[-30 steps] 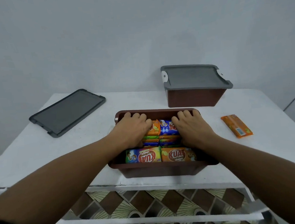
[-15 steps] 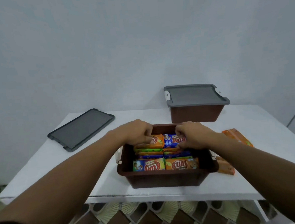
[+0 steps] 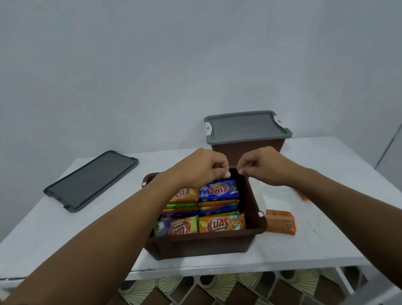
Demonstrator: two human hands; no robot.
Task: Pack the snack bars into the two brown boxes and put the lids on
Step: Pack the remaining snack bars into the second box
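Note:
An open brown box (image 3: 198,246) stands at the table's front, filled with rows of colourful snack bars; a blue bar (image 3: 219,189) leans at the far end and an orange bar (image 3: 222,223) stands at the front. Just above the blue bar's top edge hovers my left hand (image 3: 201,169), fingers curled, with nothing visibly in it. My right hand (image 3: 262,166) hangs over the far right corner, thumb and finger closed together on nothing. One loose orange bar (image 3: 280,222) lies right of the box. The second brown box (image 3: 267,146) stands behind, grey lid (image 3: 244,126) on.
A loose grey lid (image 3: 93,178) lies flat at the back left of the white table (image 3: 56,233). A sliver of another orange bar (image 3: 304,196) shows behind my right forearm. A pale wall rises behind the table; patterned floor lies below the front edge.
Both hands lifted off the bars inside the box and now hover at its far end with fingers curled. The view tilted up and back, bringing the loose bar beside the box into sight.

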